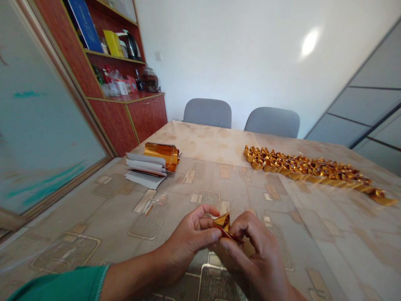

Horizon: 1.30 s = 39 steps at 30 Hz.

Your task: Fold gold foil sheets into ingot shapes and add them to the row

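A small folded piece of gold foil paper (223,222) is held low over the near part of the table, between both hands. My left hand (196,234) pinches its left side with thumb and fingers. On the other side, my right hand (255,242) grips it between thumb and curled forefinger, and those fingers cover part of the foil. Farther off to the left lies a stack of foil sheets (161,154), gold on one face and white on the other. Rows of folded gold foil pieces (300,165) stand close together at the right.
A patterned cloth (184,209) covers the table. Two grey chairs (207,113) stand at its far edge against a white wall. A reddish wooden cabinet (145,117) with shelves of household things is at the back left, beside a glass door (40,125).
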{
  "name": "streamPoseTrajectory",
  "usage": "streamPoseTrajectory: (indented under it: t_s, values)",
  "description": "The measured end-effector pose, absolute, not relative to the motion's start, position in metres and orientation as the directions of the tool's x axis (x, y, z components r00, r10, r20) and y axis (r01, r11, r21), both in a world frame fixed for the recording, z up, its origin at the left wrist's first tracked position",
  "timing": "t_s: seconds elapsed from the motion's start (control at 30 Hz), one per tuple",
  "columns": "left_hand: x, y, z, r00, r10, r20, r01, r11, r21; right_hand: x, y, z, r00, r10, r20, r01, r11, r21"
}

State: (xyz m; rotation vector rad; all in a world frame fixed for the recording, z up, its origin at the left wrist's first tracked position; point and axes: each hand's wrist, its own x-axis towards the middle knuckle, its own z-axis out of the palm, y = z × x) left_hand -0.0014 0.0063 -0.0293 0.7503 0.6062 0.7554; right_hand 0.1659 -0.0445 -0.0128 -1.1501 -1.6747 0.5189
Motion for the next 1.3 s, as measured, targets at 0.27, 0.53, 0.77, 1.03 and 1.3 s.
streamPoseTrajectory:
  t_s: [0.27, 0.53, 0.77, 1.03, 1.3]
  values:
    - [-0.005, 0.008, -0.026, 0.696, 0.691, -0.195, -0.423, 0.614, 0.667, 0.164, -0.043, -0.018, -0.07, 0.997, 0.008, -0.299, -0.013, -0.954]
    - [-0.006, 0.005, -0.026, 0.711, 0.679, -0.183, -0.401, 0.606, 0.687, 0.159, -0.043, -0.03, -0.189, 0.982, 0.001, -0.401, -0.076, -0.913]
    - [-0.004, 0.0, -0.028, 0.692, 0.684, -0.232, -0.37, 0.611, 0.7, 0.161, -0.043, -0.023, -0.236, 0.97, -0.058, -0.478, -0.168, -0.862]
    - [-0.002, -0.002, -0.023, 0.708, 0.677, -0.201, -0.351, 0.584, 0.732, 0.167, -0.045, -0.024, -0.318, 0.924, -0.211, -0.477, -0.349, -0.807]
    - [-0.005, -0.006, -0.024, 0.73, 0.634, -0.256, -0.348, 0.666, 0.66, 0.176, -0.045, -0.02, -0.445, 0.827, -0.345, -0.422, -0.533, -0.733]
